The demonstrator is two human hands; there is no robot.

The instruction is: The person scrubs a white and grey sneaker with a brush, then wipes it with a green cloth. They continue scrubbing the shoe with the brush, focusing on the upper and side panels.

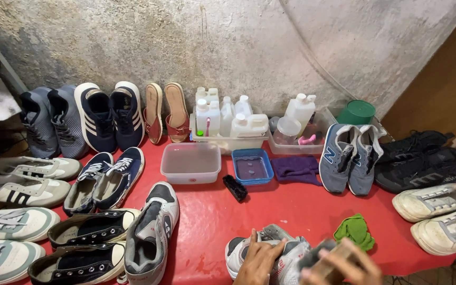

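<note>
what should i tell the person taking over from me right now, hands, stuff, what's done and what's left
Left hand rests on a grey and white sneaker at the near edge of the red table, steadying it.
Right hand holds a blurred brush-like thing against the same shoe.
Within reach: green cloth, black brush, blue tray, clear tub, purple cloth, white bottles at the wall.
Done: cannot tell how clean this shoe is.
Left: many other pairs stand around the table.

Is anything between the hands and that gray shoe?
Nothing visible. The left hand rests right on the gray and white sneaker, and the right hand, blurred, presses a brush against it.
</note>
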